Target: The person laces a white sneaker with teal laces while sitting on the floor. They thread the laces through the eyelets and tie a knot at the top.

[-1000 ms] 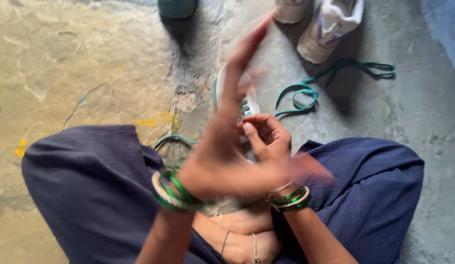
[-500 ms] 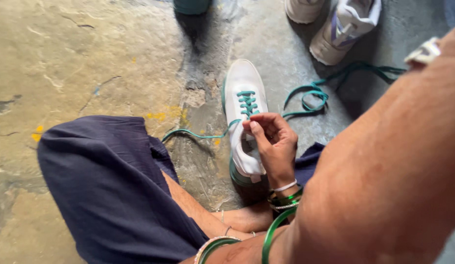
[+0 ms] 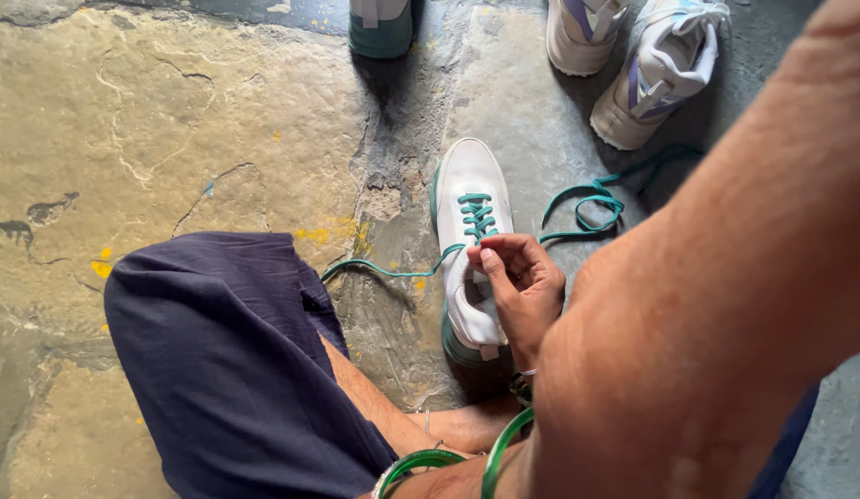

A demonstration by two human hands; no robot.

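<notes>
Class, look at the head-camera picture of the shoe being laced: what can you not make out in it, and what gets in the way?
- Left hand: out of frame; only its forearm shows, close and blurred.
- Right wrist bangles: mostly hidden behind that forearm.
- White shoe: its opening is covered by the right hand.
- Three shoes at the top, e.g.: cut off by the edge.

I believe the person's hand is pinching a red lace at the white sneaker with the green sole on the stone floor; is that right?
Not quite: the lace is teal-green, not red, as the head view shows. The right hand does pinch it at the white sneaker with the green sole on the stone floor.
</notes>
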